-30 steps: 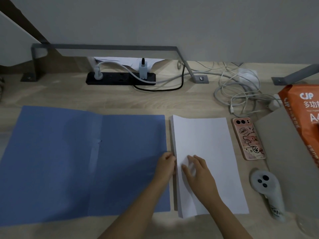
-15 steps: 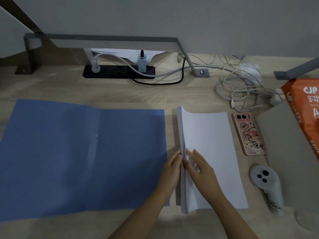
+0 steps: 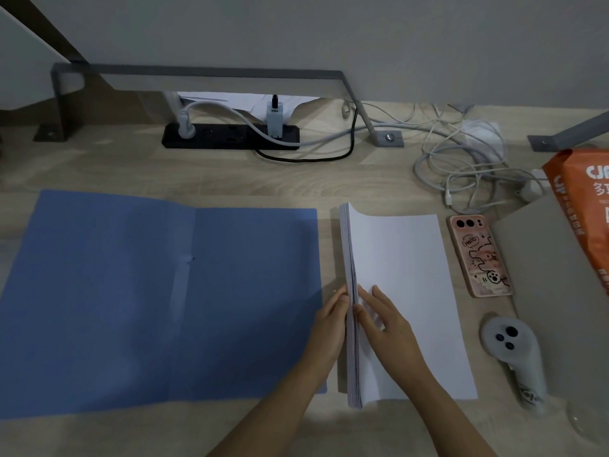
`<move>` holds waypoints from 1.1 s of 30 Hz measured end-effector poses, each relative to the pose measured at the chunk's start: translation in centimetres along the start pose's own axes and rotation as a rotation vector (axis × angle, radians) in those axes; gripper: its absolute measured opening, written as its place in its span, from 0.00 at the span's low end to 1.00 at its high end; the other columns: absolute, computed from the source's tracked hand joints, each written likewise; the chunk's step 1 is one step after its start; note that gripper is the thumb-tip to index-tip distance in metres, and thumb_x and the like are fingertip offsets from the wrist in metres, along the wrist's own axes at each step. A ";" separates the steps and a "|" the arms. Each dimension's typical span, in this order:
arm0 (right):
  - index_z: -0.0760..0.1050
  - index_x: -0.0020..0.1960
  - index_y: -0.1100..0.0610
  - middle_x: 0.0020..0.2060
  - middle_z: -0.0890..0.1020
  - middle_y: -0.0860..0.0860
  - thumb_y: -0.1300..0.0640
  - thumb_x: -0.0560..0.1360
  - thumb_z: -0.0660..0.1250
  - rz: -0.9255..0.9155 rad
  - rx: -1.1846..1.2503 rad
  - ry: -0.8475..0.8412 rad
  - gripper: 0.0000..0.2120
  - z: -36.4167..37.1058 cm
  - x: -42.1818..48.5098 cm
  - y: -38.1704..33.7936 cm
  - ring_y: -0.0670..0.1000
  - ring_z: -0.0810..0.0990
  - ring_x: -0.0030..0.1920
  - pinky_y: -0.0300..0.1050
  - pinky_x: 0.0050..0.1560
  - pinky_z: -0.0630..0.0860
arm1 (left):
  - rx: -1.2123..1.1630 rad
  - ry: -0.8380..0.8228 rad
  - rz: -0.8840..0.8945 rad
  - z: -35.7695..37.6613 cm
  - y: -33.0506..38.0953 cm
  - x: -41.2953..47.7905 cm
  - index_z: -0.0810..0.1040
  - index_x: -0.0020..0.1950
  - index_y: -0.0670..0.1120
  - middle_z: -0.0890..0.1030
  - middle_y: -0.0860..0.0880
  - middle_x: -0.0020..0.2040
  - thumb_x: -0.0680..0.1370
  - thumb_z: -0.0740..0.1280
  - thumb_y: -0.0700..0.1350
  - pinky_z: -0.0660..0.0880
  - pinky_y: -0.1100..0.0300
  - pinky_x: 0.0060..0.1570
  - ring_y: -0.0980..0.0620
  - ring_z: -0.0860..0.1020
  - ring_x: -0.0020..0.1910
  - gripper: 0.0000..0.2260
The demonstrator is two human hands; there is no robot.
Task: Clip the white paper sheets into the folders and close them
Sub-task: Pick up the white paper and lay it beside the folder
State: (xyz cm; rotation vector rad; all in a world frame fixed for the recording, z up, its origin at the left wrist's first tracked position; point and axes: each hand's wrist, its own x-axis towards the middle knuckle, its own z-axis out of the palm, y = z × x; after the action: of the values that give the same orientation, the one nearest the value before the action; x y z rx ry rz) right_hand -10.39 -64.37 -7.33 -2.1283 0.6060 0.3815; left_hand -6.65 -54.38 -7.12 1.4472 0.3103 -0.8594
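Left grip and right grip, fingers straight, squeeze the raised edge of the paper stack.
It lies under the right grip; the blue folder spreads open on the desk, left of the left grip.

An office desk: power strip, cables, paper ream.

One blue folder lies open toward the left edge of the surface, with one stack of white paper sheets beside it. Two hands are in view: the left hand and the right hand. Toward the right edge are one phone, one grey controller, one orange paper pack and one grey board. At the back edge lies one black power strip holding two things, one white plug and one grey adapter.
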 end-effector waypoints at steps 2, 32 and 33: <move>0.62 0.71 0.49 0.75 0.58 0.50 0.50 0.79 0.55 0.009 -0.005 0.004 0.21 0.1 0.0 0.0 0.51 0.59 0.74 0.46 0.71 0.58 | 0.008 -0.002 -0.005 -0.1 -0.1 0.1 0.68 0.67 0.53 0.73 0.47 0.68 0.82 0.53 0.46 0.68 0.52 0.67 0.50 0.72 0.66 0.14; 0.57 0.74 0.55 0.74 0.59 0.58 0.55 0.77 0.62 0.020 -0.156 0.191 0.27 -3.3 0.1 1.4 0.58 0.60 0.73 0.54 0.71 0.61 | 0.127 0.124 0.128 0.0 1.6 0.2 0.67 0.68 0.45 0.75 0.50 0.63 0.80 0.55 0.41 0.70 0.60 0.59 0.52 0.74 0.60 0.16; 0.55 0.74 0.55 0.74 0.58 0.58 0.54 0.76 0.64 0.068 -0.103 0.220 0.31 -4.1 0.2 1.4 0.59 0.60 0.72 0.57 0.71 0.61 | 0.109 0.098 0.150 -0.9 2.1 -0.2 0.69 0.67 0.46 0.76 0.51 0.61 0.80 0.56 0.41 0.70 0.63 0.56 0.54 0.74 0.58 0.15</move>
State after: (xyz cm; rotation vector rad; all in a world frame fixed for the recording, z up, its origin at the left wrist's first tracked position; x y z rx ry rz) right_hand -10.77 -68.47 -5.92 -2.2708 0.8018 0.2208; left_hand -5.11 -53.71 -5.51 1.5961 0.2276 -0.6934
